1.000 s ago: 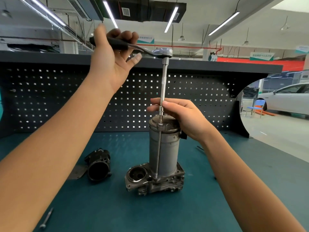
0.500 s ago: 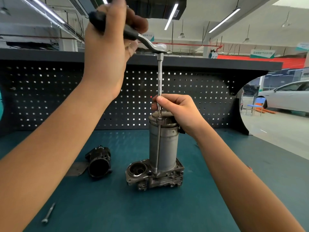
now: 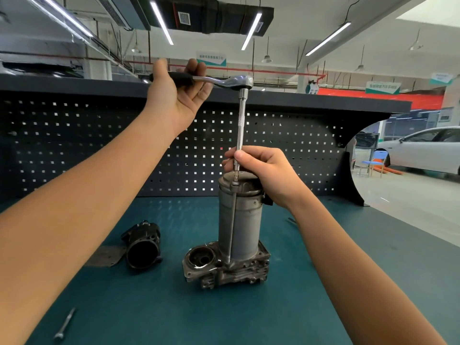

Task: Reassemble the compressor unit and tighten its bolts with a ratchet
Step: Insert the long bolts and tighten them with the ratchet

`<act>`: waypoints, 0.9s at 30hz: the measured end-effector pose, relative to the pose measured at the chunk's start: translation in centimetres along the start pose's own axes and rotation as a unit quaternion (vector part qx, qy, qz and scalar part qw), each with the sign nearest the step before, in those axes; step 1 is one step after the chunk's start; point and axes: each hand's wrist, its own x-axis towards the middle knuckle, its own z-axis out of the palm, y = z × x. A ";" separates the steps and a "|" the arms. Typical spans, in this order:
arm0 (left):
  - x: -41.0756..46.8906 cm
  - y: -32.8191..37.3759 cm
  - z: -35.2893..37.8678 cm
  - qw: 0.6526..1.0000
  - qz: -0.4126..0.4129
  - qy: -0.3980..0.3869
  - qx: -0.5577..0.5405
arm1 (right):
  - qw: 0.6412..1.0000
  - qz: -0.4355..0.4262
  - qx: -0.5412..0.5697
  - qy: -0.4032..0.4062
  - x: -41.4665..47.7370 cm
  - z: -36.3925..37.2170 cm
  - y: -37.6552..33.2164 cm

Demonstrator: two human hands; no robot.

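- The compressor unit (image 3: 240,220) stands upright in the middle of the teal counter (image 3: 249,317), a grey cylinder on a cast metal base.
- Our left hand (image 3: 178,95) holds the ratchet (image 3: 224,80) up high, the fingers (image 3: 198,68) wrapped round its black handle, which lies roughly level.
- An extension bar (image 3: 240,125) drops straight down from the ratchet head to a socket at the cylinder's cap.
- Our right hand (image 3: 261,170) pinches the extension bar just above the cap, thumb in front and fingers curled behind, steadying it.
- Below the socket, a long bolt (image 3: 232,220) runs down the cylinder's side to the base. We judge that this bolt is being tightened.
- The unit looks heavy and rigid, all bare metal. Standing tall on a small base, it could tip under a sideways pull.
- The smooth cylinder wall offers little grip, so we would brace at the cap or press down on the base flange.
- The tall, slim bar could wobble or cam off the bolt head, so a pinch low on the bar makes sense.
- A black housing (image 3: 143,245) lies to the left, apart from the unit, and a loose bolt (image 3: 65,324) lies near the front edge. We take it that assembly is not finished.
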 end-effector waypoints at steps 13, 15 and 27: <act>-5.5 0.9 1.6 0.947 0.171 -0.146 0.229 | 0.995 -0.044 -0.083 0.043 -0.2 0.8 0.0; -3.9 1.0 1.1 0.982 0.106 -0.084 0.134 | 0.996 -0.022 -0.076 0.029 0.0 0.9 -0.1; 0.0 0.9 -0.8 0.998 0.020 0.029 0.042 | 0.997 -0.002 -0.081 0.001 -0.1 0.5 -0.4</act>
